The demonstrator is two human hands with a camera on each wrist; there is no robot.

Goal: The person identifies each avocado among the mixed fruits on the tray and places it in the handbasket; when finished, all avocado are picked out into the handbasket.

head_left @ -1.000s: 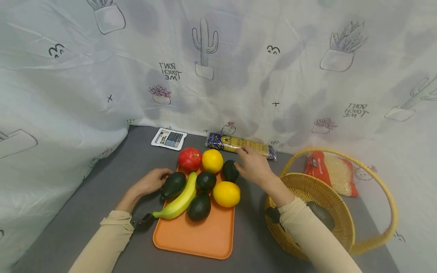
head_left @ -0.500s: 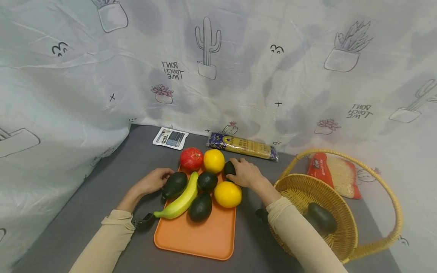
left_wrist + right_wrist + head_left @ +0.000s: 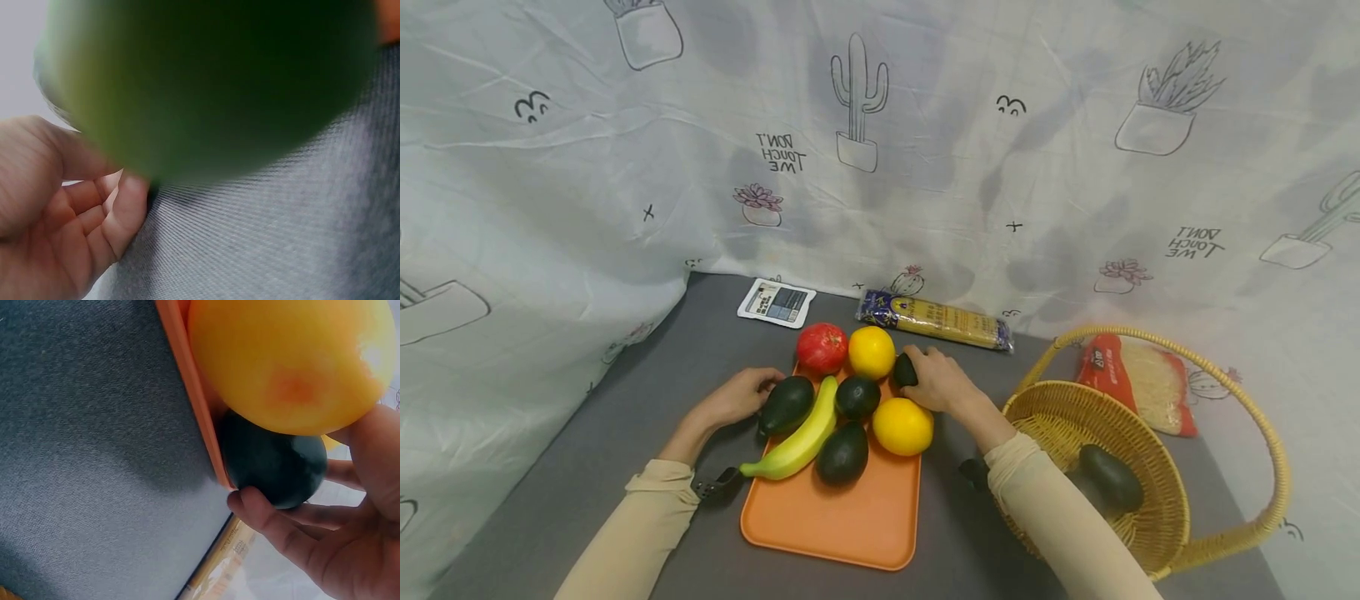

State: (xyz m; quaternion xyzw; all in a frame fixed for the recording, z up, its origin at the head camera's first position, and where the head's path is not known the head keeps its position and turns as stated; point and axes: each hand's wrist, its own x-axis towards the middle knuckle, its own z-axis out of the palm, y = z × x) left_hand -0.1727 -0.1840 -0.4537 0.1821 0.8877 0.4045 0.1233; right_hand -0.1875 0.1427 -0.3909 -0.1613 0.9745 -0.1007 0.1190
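Note:
An orange tray [image 3: 831,525] bears a banana [image 3: 797,446], several dark green avocados, a red pomegranate [image 3: 822,348] and two yellow round fruits. My right hand [image 3: 938,385] curls its fingers round an avocado [image 3: 272,462] in the tray's far right corner; the right wrist view has a large yellow fruit [image 3: 294,362] beside it. At the tray's left edge, my left hand [image 3: 741,397] lies against the leftmost avocado [image 3: 786,405]. Its fingers are bent in the left wrist view, but that blurred avocado [image 3: 219,94] hides some fingertips, so I cannot tell whether they grip anything.
A wicker basket [image 3: 1172,492] with a tall handle stands at the right, a dark green avocado [image 3: 1108,477] inside. Along the back lie a white flat pack [image 3: 777,302], a noodle pack [image 3: 936,320] and a red-and-clear bag [image 3: 1138,383]. A patterned curtain hangs behind.
My right hand has moved from beside the noodle pack, toward me and slightly left, and taken hold of the far right avocado. My left hand has stayed in place.

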